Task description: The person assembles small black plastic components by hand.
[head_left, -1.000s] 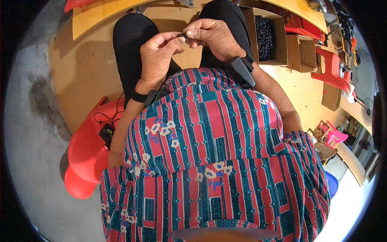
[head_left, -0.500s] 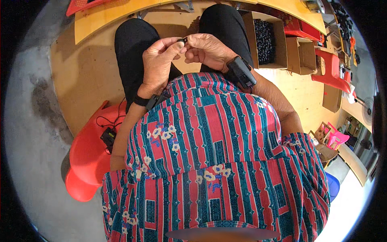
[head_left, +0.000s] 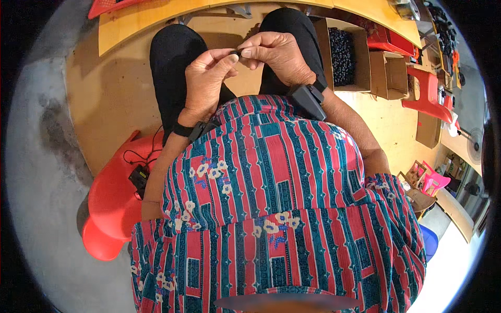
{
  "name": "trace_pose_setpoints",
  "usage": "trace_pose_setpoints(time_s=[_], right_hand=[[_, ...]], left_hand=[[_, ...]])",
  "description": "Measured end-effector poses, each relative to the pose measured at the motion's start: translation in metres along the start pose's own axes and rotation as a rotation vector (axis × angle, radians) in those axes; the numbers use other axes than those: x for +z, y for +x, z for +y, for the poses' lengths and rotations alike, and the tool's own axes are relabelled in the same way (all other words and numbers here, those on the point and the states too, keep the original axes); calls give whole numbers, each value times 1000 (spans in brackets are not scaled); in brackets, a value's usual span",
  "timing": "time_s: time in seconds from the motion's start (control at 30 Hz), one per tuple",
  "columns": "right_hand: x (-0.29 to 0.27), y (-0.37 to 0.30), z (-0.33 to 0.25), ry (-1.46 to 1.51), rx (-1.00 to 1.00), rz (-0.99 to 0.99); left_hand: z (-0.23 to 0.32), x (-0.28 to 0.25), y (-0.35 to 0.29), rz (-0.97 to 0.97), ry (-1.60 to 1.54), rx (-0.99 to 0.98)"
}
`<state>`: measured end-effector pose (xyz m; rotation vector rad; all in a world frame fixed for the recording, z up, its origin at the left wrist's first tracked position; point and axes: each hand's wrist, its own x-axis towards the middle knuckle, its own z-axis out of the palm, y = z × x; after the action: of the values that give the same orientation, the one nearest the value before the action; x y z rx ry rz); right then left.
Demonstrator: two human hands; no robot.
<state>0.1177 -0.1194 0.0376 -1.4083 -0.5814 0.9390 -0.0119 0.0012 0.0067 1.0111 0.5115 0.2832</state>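
Above my lap, both hands meet over a small black piece (head_left: 236, 52), too small to name and mostly covered by fingertips. My left hand (head_left: 206, 75) pinches it between thumb and forefinger. From the other side, the thumb and forefinger of my right hand (head_left: 280, 57) close on the same piece, with the other fingers curled below. A black band circles my left wrist, and a black box-shaped device (head_left: 308, 101) is strapped to my right wrist.
A wooden table edge (head_left: 151, 23) curves across the far side. At right stand a cardboard box (head_left: 361, 62) of small dark parts, another open carton (head_left: 389, 75) and a red stool (head_left: 428, 96). A red chair (head_left: 112, 203) holding a black device with a cable is at left.
My right hand has turned and lifted slightly away from me, its wrist device tilting with it. My left hand stays nearly still, and the small black piece remains between the fingertips.
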Motion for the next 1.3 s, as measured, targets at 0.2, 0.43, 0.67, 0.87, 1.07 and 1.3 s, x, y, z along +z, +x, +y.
trace_pose_setpoints(time_s=[0.2,0.43,0.67,0.87,1.07,1.3], right_hand=[[9,-5,-2,-166,-90,66],[13,-5,9,159,80,98],[15,-4,12,230,117,89],[16,-5,15,270,105,80],[16,-5,11,-80,-47,148],[10,-4,8,-468,-310,135]], left_hand=[[-4,-2,2,13,-15,-9],[-4,-2,0,6,-42,-5],[-3,-1,1,14,-20,53],[-1,-1,0,36,88,110],[-2,-1,0,12,117,110],[0,0,0,5,203,158]])
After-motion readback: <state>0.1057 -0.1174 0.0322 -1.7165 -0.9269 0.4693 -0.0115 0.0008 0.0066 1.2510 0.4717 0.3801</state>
